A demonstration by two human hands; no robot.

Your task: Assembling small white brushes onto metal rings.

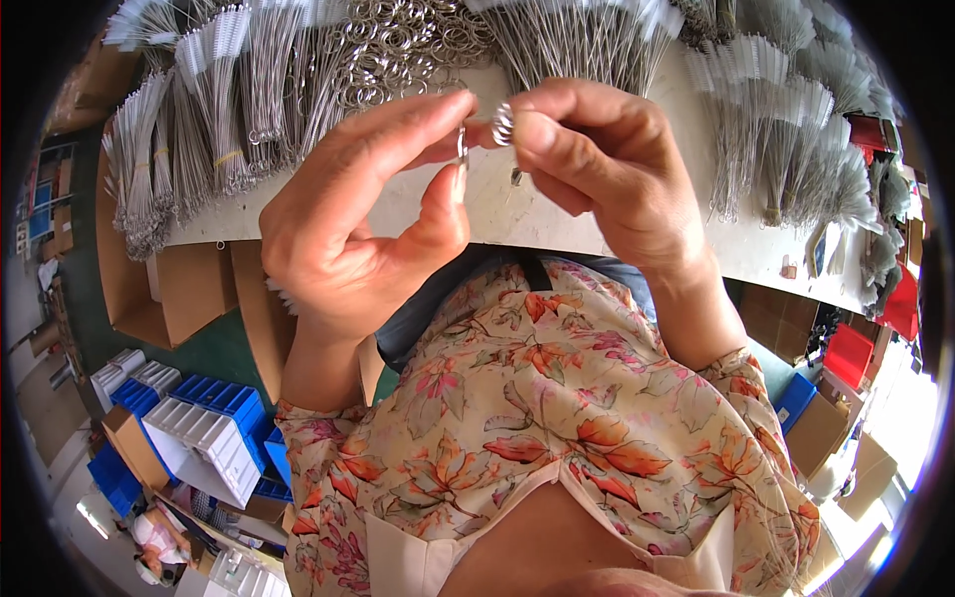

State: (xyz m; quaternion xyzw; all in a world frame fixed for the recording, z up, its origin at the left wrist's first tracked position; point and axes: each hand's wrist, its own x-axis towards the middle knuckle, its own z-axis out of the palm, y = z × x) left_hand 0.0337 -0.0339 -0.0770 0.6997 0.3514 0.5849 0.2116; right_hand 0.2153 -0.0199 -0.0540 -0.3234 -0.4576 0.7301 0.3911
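Observation:
My left hand [348, 199] pinches a shiny metal ring [462, 145] between thumb and forefinger, seen nearly edge-on. Close beside it, my right hand [622, 164] grips several metal rings [502, 124] lined up side by side at its thumb and fingertips. A small gap separates the ring on the left from the rings on the right. Both hands are held above the white tabletop [557, 229]. Beyond them lies a heap of loose metal rings [408, 45]. Under the right fingers shows a small dark bit [516, 177] that I cannot make out.
Bundles of wire-handled brushes with whitish bristles [214, 109] crowd the table's left, more brushes [587, 40] the far middle, and others [776, 119] the right. Cardboard boxes [189, 294] stand below the left edge, near blue and white plastic bins [209, 438]. Another person [159, 542] is at lower left.

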